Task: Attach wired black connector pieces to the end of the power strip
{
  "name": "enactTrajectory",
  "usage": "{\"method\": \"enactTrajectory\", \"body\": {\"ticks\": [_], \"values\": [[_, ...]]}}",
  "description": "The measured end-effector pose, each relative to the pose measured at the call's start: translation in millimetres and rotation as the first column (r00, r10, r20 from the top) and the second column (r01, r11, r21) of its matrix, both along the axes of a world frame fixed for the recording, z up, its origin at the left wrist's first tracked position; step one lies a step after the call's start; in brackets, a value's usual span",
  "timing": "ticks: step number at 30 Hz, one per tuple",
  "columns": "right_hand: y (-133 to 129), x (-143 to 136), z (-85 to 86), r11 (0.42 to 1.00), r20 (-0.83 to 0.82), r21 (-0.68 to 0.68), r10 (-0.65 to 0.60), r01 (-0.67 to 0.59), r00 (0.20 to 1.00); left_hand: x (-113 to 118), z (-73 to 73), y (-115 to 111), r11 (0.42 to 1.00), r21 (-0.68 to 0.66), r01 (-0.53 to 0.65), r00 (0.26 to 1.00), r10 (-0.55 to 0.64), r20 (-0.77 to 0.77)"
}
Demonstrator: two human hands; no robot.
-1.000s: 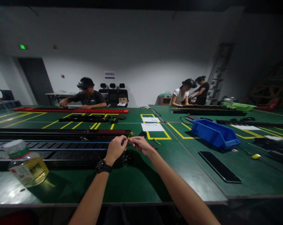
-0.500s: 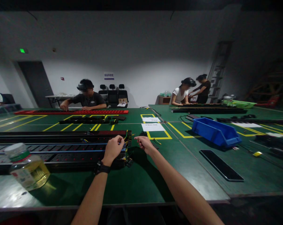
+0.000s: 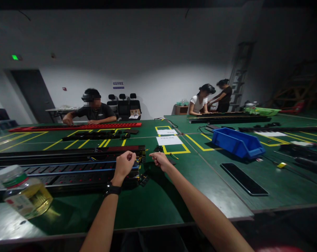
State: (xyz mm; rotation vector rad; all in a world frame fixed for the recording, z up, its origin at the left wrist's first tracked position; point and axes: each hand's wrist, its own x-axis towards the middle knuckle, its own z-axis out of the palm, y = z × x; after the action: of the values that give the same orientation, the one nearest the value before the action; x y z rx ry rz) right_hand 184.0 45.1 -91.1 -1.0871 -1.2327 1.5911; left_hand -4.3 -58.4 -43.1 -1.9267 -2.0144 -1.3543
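Note:
My left hand (image 3: 125, 164) is closed, its fingers curled over the near end of a long black strip (image 3: 77, 175) with rows of sockets and red dots. Whatever those fingers hold is hidden. To its right, my right hand (image 3: 160, 161) hovers above the table with thumb and index finger pinched together; anything between them is too small to make out. Yellow and dark wire ends (image 3: 142, 160) show between the two hands at the strip's end. A small black segmented part (image 3: 144, 180) lies just below them. Behind the strip runs another dark housing (image 3: 116, 149).
A bottle of yellow liquid (image 3: 27, 196) stands at left front. On the right are a phone (image 3: 244, 179) and a blue bin (image 3: 237, 143). Paper labels (image 3: 169, 140) lie ahead. Across the table, one person works at a red frame (image 3: 77, 126); two others are at right.
The view has shifted slightly, moving the scene a little left. A green-yellow wire that stood up beside my left hand no longer shows there. Both hands keep nearly the same places.

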Motion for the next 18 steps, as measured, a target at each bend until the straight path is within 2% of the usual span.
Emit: {"method": "enactTrajectory", "body": {"ticks": [7,14,18], "values": [[0.0,-0.7,-0.9,1.000,0.009,0.008,0.009,-0.009,1.000,2.2,-3.0,-0.6,0.991,-0.130,0.044,0.996,-0.054,-0.075],[1.6,-2.2,-3.6,0.998,0.044,0.046,0.028,-0.030,0.999,8.2,2.4,-7.9,0.947,-0.305,-0.097,0.971,0.023,-0.239],[2.0,-3.5,-4.8,0.998,0.067,0.055,0.025,-0.028,0.997,13.0,5.7,-10.8,0.933,-0.327,-0.151,0.944,0.038,-0.328]]}}
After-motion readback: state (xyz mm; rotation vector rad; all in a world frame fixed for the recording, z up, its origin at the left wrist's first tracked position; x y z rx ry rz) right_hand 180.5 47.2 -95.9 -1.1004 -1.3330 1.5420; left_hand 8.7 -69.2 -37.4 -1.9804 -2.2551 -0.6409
